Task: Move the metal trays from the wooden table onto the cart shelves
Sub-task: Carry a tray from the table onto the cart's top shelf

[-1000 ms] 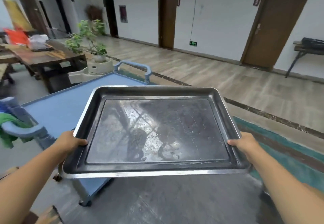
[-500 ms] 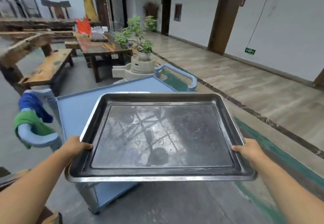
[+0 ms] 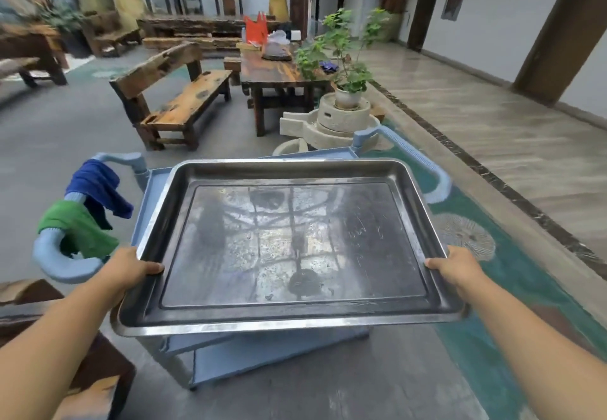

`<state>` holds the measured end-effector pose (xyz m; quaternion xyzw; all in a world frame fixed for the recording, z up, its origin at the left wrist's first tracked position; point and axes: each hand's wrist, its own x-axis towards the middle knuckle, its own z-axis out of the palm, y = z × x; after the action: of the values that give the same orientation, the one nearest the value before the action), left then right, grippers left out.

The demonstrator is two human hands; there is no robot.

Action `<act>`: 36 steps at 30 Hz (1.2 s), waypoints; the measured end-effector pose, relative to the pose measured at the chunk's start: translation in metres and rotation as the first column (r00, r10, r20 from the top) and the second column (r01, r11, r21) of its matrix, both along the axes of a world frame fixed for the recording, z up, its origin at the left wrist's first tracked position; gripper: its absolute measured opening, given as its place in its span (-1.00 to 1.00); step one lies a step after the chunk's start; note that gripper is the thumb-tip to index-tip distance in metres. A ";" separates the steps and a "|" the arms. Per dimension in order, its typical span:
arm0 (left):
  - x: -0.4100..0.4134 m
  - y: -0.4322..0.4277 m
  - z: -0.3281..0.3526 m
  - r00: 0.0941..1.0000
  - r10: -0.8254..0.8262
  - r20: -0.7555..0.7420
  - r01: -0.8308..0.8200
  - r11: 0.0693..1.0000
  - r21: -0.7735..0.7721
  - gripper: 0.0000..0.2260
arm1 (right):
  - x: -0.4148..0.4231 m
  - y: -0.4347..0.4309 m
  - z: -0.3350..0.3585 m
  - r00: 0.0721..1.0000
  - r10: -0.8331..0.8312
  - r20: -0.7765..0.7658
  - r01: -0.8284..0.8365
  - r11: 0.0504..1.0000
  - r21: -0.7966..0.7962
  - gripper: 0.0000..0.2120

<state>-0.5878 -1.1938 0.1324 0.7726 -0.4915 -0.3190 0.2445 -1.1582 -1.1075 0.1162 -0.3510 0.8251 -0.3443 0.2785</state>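
Note:
I hold a large rectangular metal tray point(image 3: 295, 242) flat in front of me, its scratched bottom reflecting the ceiling. My left hand point(image 3: 129, 270) grips its left rim and my right hand point(image 3: 455, 266) grips its right rim. The tray hovers over the top shelf of a light blue cart point(image 3: 154, 186), covering most of it. Lower cart shelves point(image 3: 262, 357) show beneath the tray's near edge.
Blue and green cloths point(image 3: 85, 209) hang on the cart's left handle point(image 3: 62, 262). A wooden bench point(image 3: 177, 97), a wooden table point(image 3: 279, 74) and a potted plant on a stone mill point(image 3: 345, 114) stand beyond the cart. Wooden furniture point(image 3: 82, 370) sits at my near left.
My view has swung left, and the tray has come squarely over the cart's top shelf. Both hands keep the same hold on the rims.

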 end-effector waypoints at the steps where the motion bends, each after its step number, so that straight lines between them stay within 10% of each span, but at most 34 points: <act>1: -0.003 -0.001 -0.001 1.000 0.024 0.000 -0.024 1.000 -0.005 -0.69 | -0.005 -0.018 0.001 1.000 0.027 -0.009 -0.027 1.000 -0.001 -0.79; 36: -0.002 -0.187 -0.121 0.977 0.207 0.041 -0.210 0.971 0.114 -0.78 | -0.006 -0.309 -0.109 0.979 0.201 -0.039 -0.191 0.965 0.177 -0.91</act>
<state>-0.5900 -1.3808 0.0111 0.8375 -0.3914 -0.3087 0.2238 -1.1637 -1.4169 0.0071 -0.4150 0.8207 -0.2322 0.3168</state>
